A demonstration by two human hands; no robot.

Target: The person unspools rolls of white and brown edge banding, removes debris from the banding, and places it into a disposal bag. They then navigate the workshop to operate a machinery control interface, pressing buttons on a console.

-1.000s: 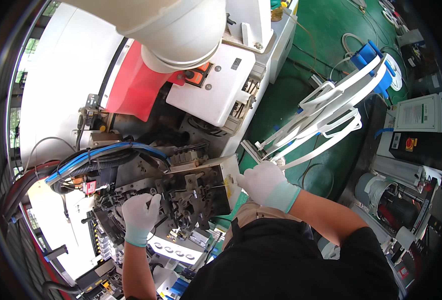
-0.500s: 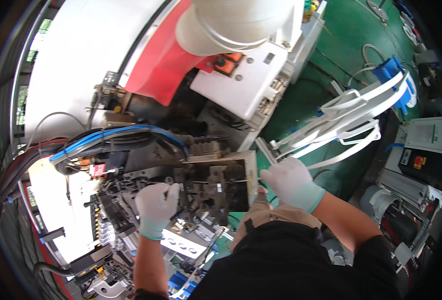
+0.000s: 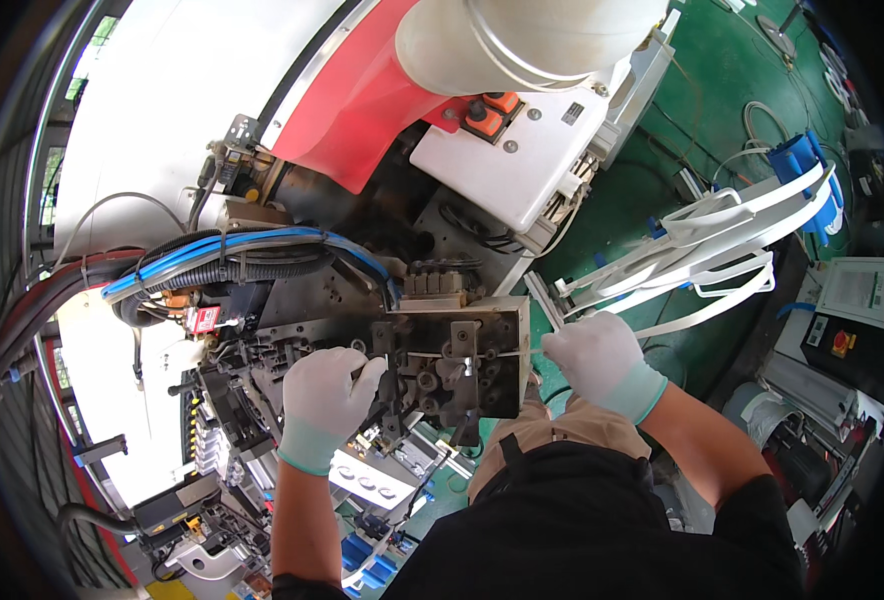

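I stand over a dark metal tooling block [image 3: 462,365] with bolts and sliders on the front of a large machine. My left hand [image 3: 324,398], in a white glove, is curled against a small dark part of the mechanism just left of the block. My right hand [image 3: 599,355], also gloved, is at the block's right edge. Its fingers pinch the end of a thin metal wire [image 3: 497,352] that runs across the block's face. What lies under my left fingers is hidden.
Blue and black cables [image 3: 232,250] arch above the mechanism. Behind them are a white housing with a red panel [image 3: 362,100] and orange buttons [image 3: 492,108]. A white reel stand with a blue hub [image 3: 752,235] and a control box with a red button [image 3: 840,340] stand right on the green floor [image 3: 622,200].
The view has swung, so the machine and both hands sit further right in the picture. Both hands keep their places at the block, left on the mechanism and right on the wire end.
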